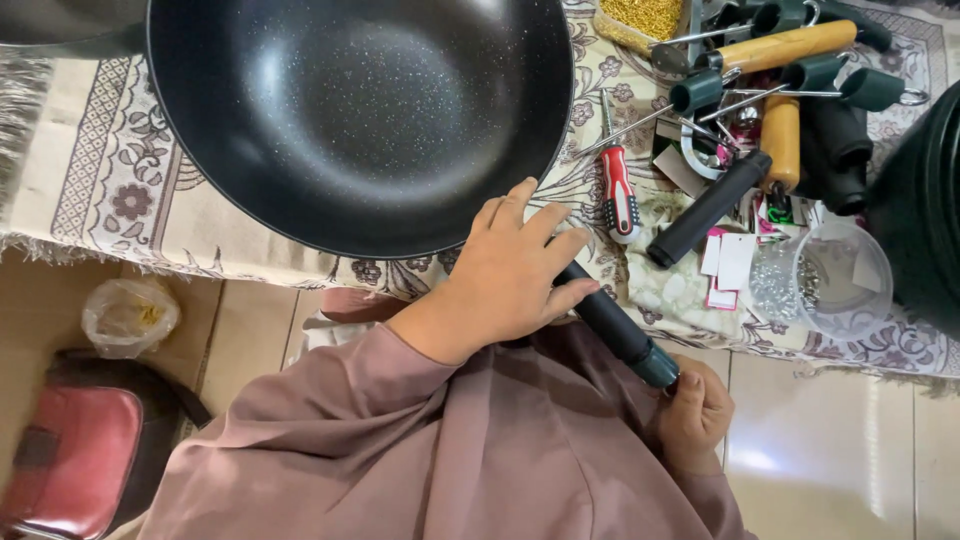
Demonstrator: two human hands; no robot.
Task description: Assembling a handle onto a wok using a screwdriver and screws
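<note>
The black speckled wok (360,110) lies on the patterned cloth of the table (110,190), its bowl open to the camera and its near rim jutting just past the table edge toward the person. From that near rim the black handle (610,325) runs down and to the right, ending in a dark green cap beyond the table edge.

The left hand (510,270) lies over the handle just where it meets the wok, fingers spread and pressing down on rim and handle together; its grip is a flat hold, not a closed fist. The right hand (695,415) is at the cap end of the handle, its grip pinched shut on the cap with the fingertips.

To do this well, the left hand should hold the wok dead steady so the joint at the rim cannot twist, while the right hand works only the cap end, keeping in line with the handle and not levering it sideways. The wok overhangs the table, so weight should stay pressed toward the table.

To the right of the wok lie a red-handled screwdriver (618,195), a loose black handle (708,208), a heap of wooden and green handles (790,70), and a clear plastic tub (840,275) with small metal parts beside it. Any tool needed sits within reach there.
</note>
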